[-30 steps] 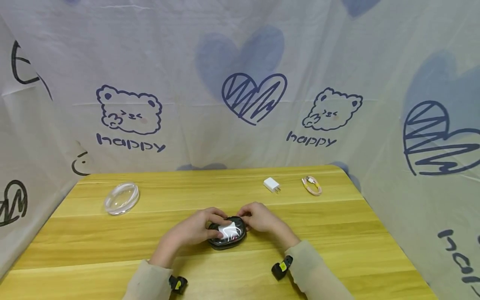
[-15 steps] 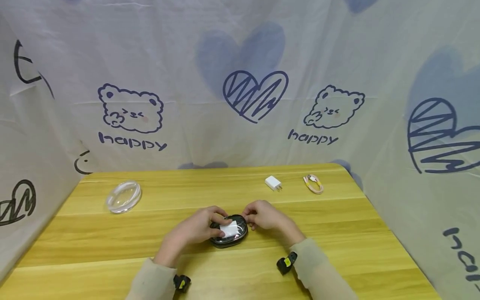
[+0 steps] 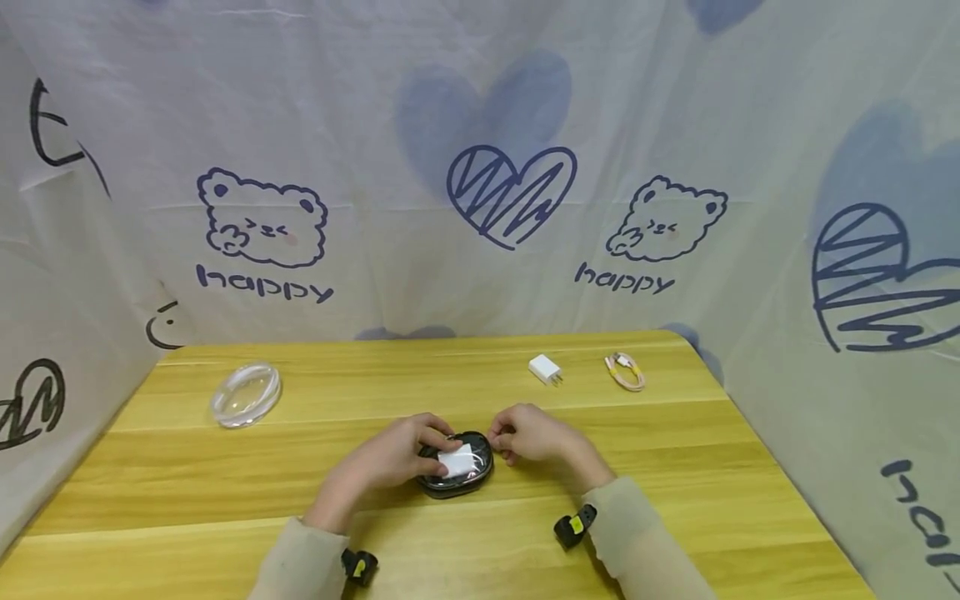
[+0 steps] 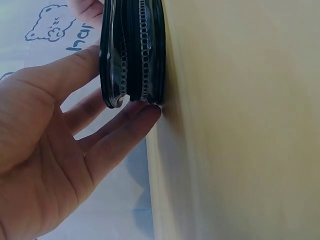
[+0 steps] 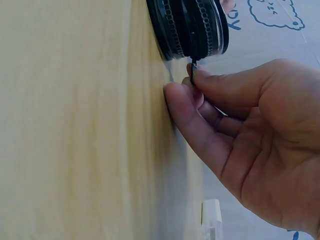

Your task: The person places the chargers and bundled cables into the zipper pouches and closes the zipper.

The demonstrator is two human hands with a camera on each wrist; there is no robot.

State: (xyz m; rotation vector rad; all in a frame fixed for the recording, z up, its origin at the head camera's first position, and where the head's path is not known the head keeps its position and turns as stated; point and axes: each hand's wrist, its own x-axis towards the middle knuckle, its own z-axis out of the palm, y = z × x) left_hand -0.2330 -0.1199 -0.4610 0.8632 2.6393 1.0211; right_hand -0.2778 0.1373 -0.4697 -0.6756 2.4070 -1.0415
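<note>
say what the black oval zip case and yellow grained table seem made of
Black oval zip case: likely clear glossy plastic on top, since reflections cross it and a white rectangular patch seems to show through.
Yellow grained table: wood or laminate, faintly satin, judging by its grain and soft sheen.

Wood-grained yellow table [image 3: 450, 546] bearing, at the grip itself, a black case [image 3: 467, 476] between left hand [image 3: 397, 452] and right hand [image 3: 534, 435]. Beyond the grip, leftward, lies a translucent coil [image 3: 271, 400]; beyond it, rightward, lie a white plug adapter [image 3: 543, 367] and, farther right, a pinkish cable [image 3: 639, 375] in a loop.
</note>
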